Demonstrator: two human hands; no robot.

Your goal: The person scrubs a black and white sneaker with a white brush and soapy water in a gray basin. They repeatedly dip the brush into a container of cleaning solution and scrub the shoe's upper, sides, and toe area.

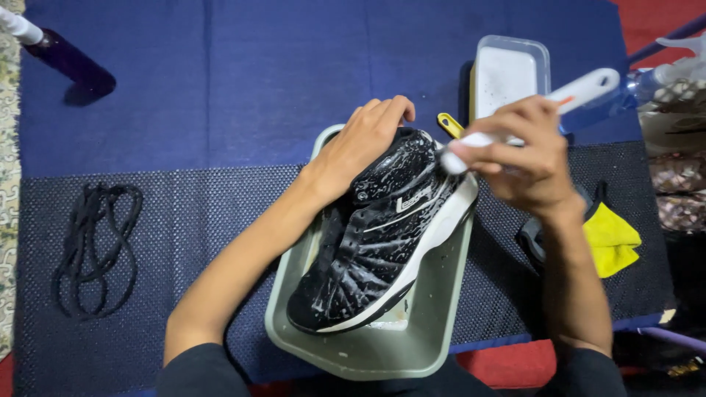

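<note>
While my left hand [365, 143] steadies the wet black shoe [384, 229] in the grey tub [382, 349], its grip around the heel, my right hand [531, 158] holds a white brush [544, 110]; bristles blur, hard to see.

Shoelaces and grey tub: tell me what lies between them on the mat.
Nothing rests there. In the head view, only bare dark textured mat stretches between the black shoelaces and the grey tub; the left forearm crosses above its near part.
</note>
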